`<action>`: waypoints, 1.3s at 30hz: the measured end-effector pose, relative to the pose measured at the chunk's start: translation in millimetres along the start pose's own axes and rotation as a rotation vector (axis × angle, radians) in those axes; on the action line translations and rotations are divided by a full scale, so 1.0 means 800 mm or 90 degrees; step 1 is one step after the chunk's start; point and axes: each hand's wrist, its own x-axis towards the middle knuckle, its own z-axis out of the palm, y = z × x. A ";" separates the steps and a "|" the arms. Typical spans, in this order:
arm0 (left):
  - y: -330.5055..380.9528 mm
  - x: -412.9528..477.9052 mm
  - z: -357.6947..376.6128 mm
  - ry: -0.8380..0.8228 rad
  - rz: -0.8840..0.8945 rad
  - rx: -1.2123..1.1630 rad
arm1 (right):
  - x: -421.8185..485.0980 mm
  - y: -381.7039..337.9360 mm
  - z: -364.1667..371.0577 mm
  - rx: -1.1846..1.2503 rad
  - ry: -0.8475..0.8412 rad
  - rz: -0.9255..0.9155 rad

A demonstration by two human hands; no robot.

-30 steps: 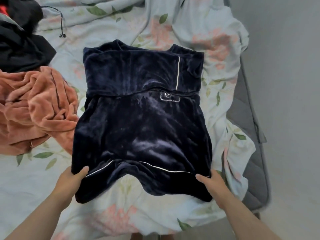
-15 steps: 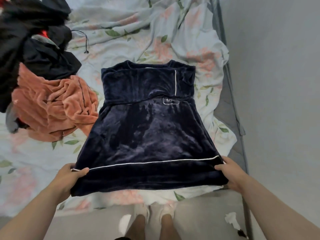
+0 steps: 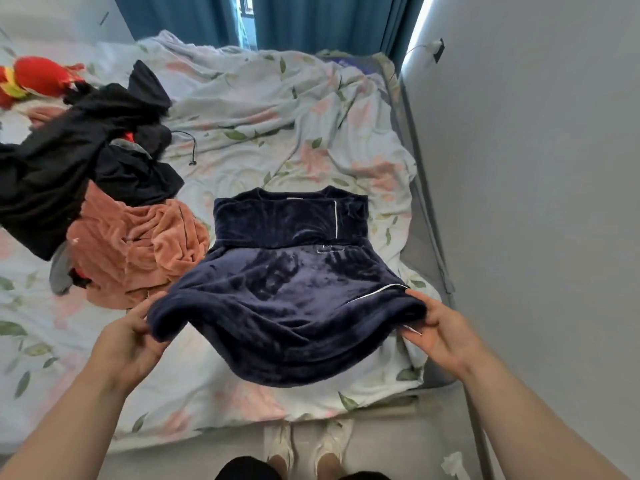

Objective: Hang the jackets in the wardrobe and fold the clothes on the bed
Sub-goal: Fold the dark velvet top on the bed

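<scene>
On the floral bed sheet (image 3: 259, 116), toward its right edge: a navy velvet top (image 3: 287, 282). Long axis near to far, neckline at the far end, hem at the near end. Far part flat on the sheet, with a folded band lying across it from left to right; near part lifted off the sheet and sagging in the middle.

Gripped at the near left corner by the left hand (image 3: 128, 337), fingers and thumb closed on the cloth. Gripped at the near right corner by the right hand (image 3: 440, 330), fingers clamped on the hem just beside a line of white piping (image 3: 377, 292). A second white line running near to far on the right side of the folded band. Just near of that band, a small white-stitched patch (image 3: 327, 248); any writing on it too small to read.

Just left of the top, a crumpled orange fleece (image 3: 138, 251). Farther left, black clothes (image 3: 69, 168) heaped partly over the fleece, and a red plush toy (image 3: 34, 76) at the far left. Beyond the bed, blue curtains (image 3: 311, 19); on the right, a grey wall (image 3: 536, 202). At the near edge, two feet in pale slippers (image 3: 304, 445).
</scene>
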 end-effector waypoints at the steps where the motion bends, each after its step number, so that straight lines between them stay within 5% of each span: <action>1: 0.005 -0.003 0.008 -0.018 0.038 0.064 | -0.003 -0.004 0.003 -0.022 -0.010 -0.019; 5: 0.010 -0.001 0.028 0.071 0.173 0.278 | -0.008 -0.020 0.019 -0.121 0.088 -0.111; 8: 0.019 0.012 0.021 0.202 0.236 0.316 | -0.007 -0.033 0.022 -0.170 0.196 -0.180; 12: 0.026 0.023 0.002 0.225 0.252 0.325 | -0.009 -0.042 0.018 -0.164 0.229 -0.208; 17: 0.023 0.013 -0.032 0.243 0.171 0.308 | -0.026 -0.031 -0.015 -0.191 0.264 -0.151; 30: -0.030 -0.036 -0.119 0.293 -0.105 0.545 | -0.071 0.065 -0.090 -0.367 0.315 0.128; 39: -0.034 0.038 -0.089 0.363 -0.073 0.513 | 0.030 0.044 -0.077 -0.399 0.358 0.030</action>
